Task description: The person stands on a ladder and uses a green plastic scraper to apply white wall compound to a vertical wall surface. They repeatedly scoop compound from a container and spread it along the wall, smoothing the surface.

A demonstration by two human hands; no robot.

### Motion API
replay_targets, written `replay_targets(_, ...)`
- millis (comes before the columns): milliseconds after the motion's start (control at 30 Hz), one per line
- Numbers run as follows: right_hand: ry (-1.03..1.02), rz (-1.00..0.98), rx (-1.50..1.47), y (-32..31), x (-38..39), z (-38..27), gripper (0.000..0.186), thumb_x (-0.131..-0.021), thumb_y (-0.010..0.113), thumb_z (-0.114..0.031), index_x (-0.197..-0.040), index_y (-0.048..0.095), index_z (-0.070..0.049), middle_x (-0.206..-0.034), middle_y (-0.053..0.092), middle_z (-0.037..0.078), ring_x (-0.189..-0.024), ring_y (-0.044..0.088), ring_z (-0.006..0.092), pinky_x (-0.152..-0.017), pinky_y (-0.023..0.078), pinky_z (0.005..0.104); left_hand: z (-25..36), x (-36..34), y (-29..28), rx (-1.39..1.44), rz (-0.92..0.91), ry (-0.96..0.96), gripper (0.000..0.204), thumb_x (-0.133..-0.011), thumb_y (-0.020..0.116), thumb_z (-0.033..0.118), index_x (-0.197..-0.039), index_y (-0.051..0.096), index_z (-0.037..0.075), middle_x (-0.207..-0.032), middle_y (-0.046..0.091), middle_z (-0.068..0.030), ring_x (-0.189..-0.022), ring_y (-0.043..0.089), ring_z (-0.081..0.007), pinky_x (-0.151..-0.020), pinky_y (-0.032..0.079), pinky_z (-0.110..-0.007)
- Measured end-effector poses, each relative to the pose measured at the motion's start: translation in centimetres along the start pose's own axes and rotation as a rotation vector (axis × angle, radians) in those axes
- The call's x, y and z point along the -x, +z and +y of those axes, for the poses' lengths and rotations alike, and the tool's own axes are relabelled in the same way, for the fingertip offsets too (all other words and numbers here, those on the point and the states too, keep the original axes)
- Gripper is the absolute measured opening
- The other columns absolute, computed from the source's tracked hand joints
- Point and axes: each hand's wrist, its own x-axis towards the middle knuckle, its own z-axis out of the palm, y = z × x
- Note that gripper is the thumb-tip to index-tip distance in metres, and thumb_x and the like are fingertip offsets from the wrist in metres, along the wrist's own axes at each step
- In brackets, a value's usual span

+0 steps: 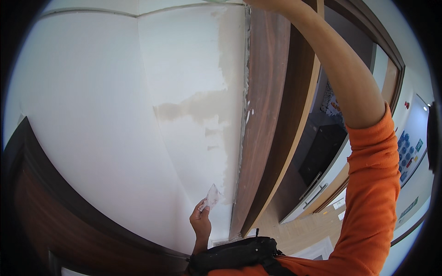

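Note:
Low in the middle, my left hand point(201, 223) pinches a flat, pointed whitish piece point(212, 197), smeared with white, between thumb and fingers. It is held just in front of the wall. My right hand point(267, 4) is raised to the top edge of the view, which cuts off most of its fingers. Beside them shows only a sliver of a pale greenish thing point(217, 1), too little to name. Behind both hands stands a white wall point(184, 60) with beige patches point(198, 106) and a rough beige strip point(233, 69) along a brown door frame point(268, 78).
White specks mark the frame's edge. Right of it an open wooden door edge point(301, 126) stands before a room with a dark cabinet point(323, 149). A dark brown panel point(69, 202) curves along the lower left. A black bag point(235, 255) hangs at my waist.

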Motion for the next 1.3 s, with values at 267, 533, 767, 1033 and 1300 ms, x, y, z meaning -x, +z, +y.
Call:
replay_targets(267,0.009,-0.032,0.139,0.9,-0.4,0.8,0.029,-0.090,0.063,-0.019,-0.104,0.068,0.006,-0.100,0.067,0.030,-0.096,0.066,0.0455,-0.085,0.051,0.0474,-0.4,0.0,0.0,0.007,0.021,0.031,0.033,-0.091,0.058,0.001,-0.122,0.062,-0.010,-0.104,0.070,-0.0095,-0.091,0.062,-0.0126,-0.081,0.049,-0.026)
replay_targets(533,-0.062,-0.070,0.235,-0.2,0.7,1.2,0.026,-0.089,0.063,-0.017,-0.099,0.069,0.007,-0.095,0.068,0.030,-0.090,0.067,0.0457,-0.081,0.052,0.0475,-0.4,0.1,-0.2,-0.005,0.011,-0.010,0.031,-0.093,0.057,-0.002,-0.123,0.062,-0.010,-0.111,0.071,-0.0149,-0.105,0.065,-0.0185,-0.097,0.048,-0.030)
replay_targets(767,-0.069,-0.083,0.408,-0.4,0.2,1.4,0.030,-0.089,0.061,-0.015,-0.106,0.068,0.009,-0.096,0.068,0.031,-0.090,0.067,0.0451,-0.083,0.052,0.0467,0.0,-0.1,0.1,0.004,-0.016,-0.035,0.031,-0.094,0.057,-0.002,-0.124,0.061,-0.010,-0.112,0.070,-0.0153,-0.105,0.065,-0.0182,-0.097,0.048,-0.030)
replay_targets(1033,0.261,0.215,-0.261,-0.7,9.2,-1.4,0.023,-0.092,0.059,-0.013,-0.108,0.070,-0.001,-0.098,0.071,0.015,-0.090,0.068,0.0275,-0.078,0.054,0.0382,2.2,-0.4,-0.7,0.567,0.042,-0.268,0.039,-0.096,0.054,0.002,-0.133,0.051,-0.006,-0.122,0.065,-0.0139,-0.107,0.065,-0.0209,-0.089,0.054,-0.033)
replay_targets(1300,0.766,0.015,-1.386,11.8,37.4,-10.7,0.036,-0.080,0.074,-0.003,-0.115,0.066,-0.005,-0.112,0.069,0.012,-0.105,0.064,0.0261,-0.095,0.051,0.0406,9.3,0.9,2.5,1.010,-0.202,-0.346,0.045,-0.100,0.049,0.007,-0.142,0.039,-0.005,-0.137,0.054,-0.0163,-0.126,0.055,-0.0262,-0.107,0.045,-0.041)
